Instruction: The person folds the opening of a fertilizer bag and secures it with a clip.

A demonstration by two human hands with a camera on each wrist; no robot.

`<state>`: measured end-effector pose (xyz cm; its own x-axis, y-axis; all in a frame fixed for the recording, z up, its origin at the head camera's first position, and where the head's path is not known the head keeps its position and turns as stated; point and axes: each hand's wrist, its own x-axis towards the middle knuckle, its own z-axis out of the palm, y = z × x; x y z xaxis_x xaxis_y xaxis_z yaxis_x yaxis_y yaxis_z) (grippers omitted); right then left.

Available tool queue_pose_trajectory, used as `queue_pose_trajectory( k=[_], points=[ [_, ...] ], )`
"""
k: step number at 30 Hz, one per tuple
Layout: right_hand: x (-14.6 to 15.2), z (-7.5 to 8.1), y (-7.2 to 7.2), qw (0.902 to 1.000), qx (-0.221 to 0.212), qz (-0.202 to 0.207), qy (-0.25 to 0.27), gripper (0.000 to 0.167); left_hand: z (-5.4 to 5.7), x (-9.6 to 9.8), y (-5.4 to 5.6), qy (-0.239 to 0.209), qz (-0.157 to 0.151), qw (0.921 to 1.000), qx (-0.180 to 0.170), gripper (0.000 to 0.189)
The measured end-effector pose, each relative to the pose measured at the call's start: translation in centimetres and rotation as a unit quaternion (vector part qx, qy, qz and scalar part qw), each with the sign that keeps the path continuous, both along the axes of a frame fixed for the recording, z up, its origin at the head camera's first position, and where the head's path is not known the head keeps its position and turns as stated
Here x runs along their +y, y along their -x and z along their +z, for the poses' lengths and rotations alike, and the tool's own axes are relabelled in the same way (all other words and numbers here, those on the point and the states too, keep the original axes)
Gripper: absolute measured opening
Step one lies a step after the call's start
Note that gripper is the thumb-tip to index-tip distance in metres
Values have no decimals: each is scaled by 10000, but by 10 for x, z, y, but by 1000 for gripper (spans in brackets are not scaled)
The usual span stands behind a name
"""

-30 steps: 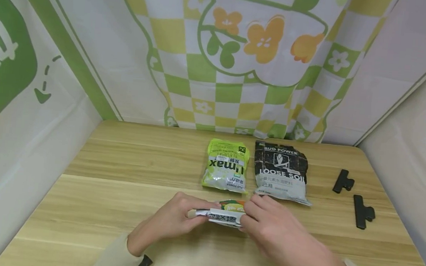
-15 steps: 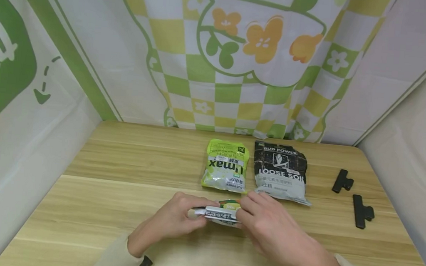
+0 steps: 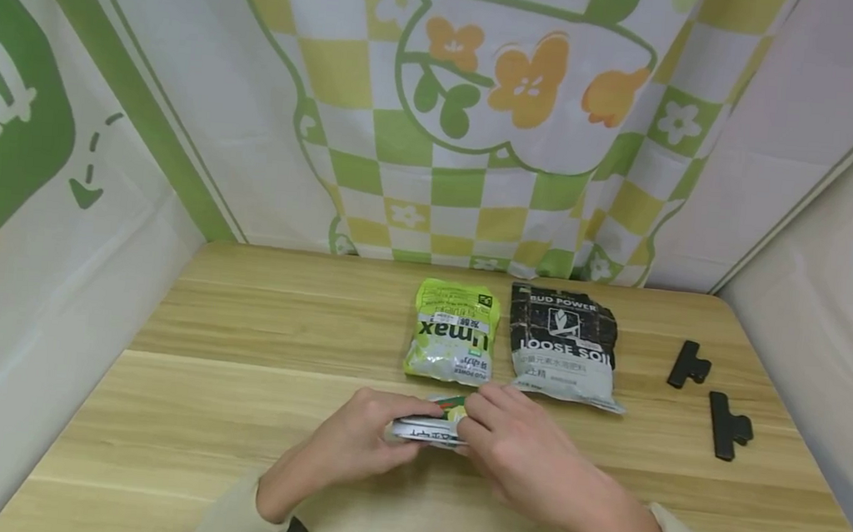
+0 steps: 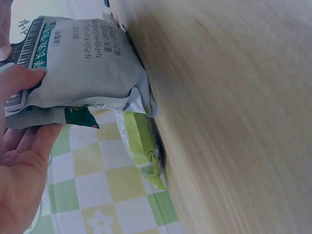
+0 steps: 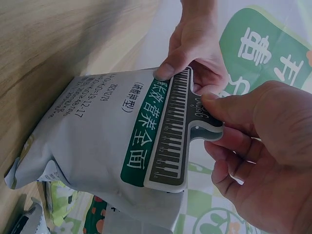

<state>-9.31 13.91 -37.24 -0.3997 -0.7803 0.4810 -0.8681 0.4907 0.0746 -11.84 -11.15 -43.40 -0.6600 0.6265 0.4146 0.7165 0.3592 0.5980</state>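
A grey fertilizer bag with a green printed band stands on the table, its top folded over. In the right wrist view, a black bag clip with a piano-key print lies across that fold. My right hand pinches the clip's handle between thumb and fingers. At the other end of the fold, my left hand grips the bag, thumb on the near face and fingers behind. From the head view, left hand and right hand are close together, covering most of the bag.
Behind the hands lie a lime-green Umax bag and a black-and-grey Loose Soil bag. Two black clips rest at the table's right side. A checkered curtain hangs at the back edge.
My right hand has shifted left, closer to the left hand. The top of the bag has moved slightly left and turned a little. The other bags and loose clips stay put.
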Motion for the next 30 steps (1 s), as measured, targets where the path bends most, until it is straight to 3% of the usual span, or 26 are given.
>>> queue_pose_trajectory(
  k=[9,24,30],
  points=[
    [-1,-3,1,9998,-36,-209,-49,20,4,1,-1,43,112,9996,-270,43],
    [5,-12,2,9973,-542,-468,177,24,-7,0,7,-104,-228,9981,561,29],
    [21,-14,4,9917,-1063,-682,220,45,-7,-1,5,-36,-191,9978,633,31]
  ],
)
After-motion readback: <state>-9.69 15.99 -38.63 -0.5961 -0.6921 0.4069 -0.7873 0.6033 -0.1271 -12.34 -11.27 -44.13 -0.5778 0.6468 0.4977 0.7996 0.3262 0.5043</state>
